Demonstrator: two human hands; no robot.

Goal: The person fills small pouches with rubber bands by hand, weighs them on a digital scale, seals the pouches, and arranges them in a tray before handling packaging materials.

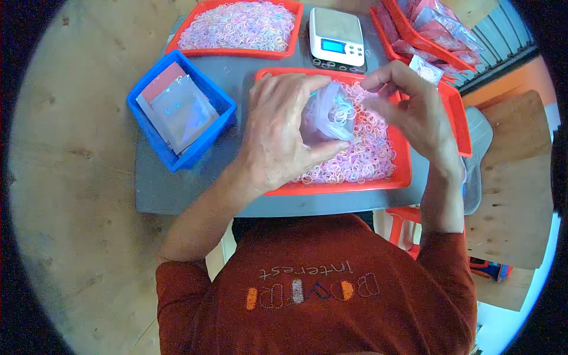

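- Your left hand [275, 127] has the clear bag [322, 112] held between thumb and fingers, curved around it rather than flattened. The bag is above the near red tray [403, 160], with some rings [342, 111] visible inside it.
- Your right hand [417, 112] is just beside the bag, fingers bent and only partly open; you cannot tell from here whether a ring is pinched in it.
- If you squeeze the bag harder, its thin film could crumple and the mouth fold inward, so that rings snag on the edge.
- If you loosen the left grip or tip the bag, rings could spill; most would probably land among the loose rings [349, 168] below, and be hard to tell apart from them.
- A ring could cling to your fingertips and drop outside the tray; small rings already lie at the foot of the scale [337, 38], and one lies on the grey worktop [157, 192].
- Swinging your left forearm outward could knock the blue bin [142, 121], and the flat packets [184, 112] in it might slide.
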